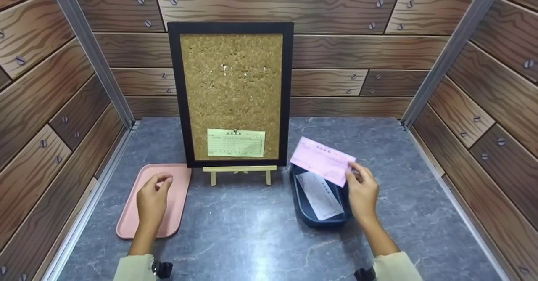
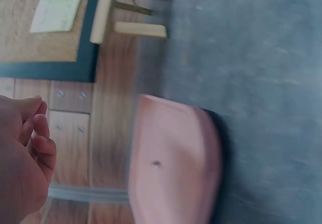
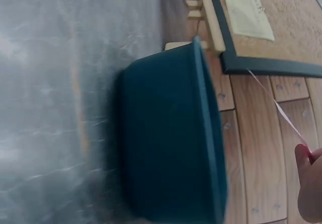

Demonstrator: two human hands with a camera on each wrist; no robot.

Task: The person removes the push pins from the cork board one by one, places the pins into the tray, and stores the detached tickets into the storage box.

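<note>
Grip, right: right hand (image 1: 363, 192), thumb and fingers clamped on right edge of pink rectangular paper slip (image 1: 321, 160).
Slip position: raised over dark blue, round-cornered bin (image 3: 161, 133); white paper slip (image 1: 320, 197) lies inside.
Grip, left: left hand (image 1: 152, 197), above pink, round-cornered tray (image 1: 178, 201); fingers curled, thumb and fingertip together.
Cork: black-framed board (image 1: 233, 96) on pale wooden easel (image 1: 239, 169); green printed slip (image 1: 236, 143) pinned low.
</note>
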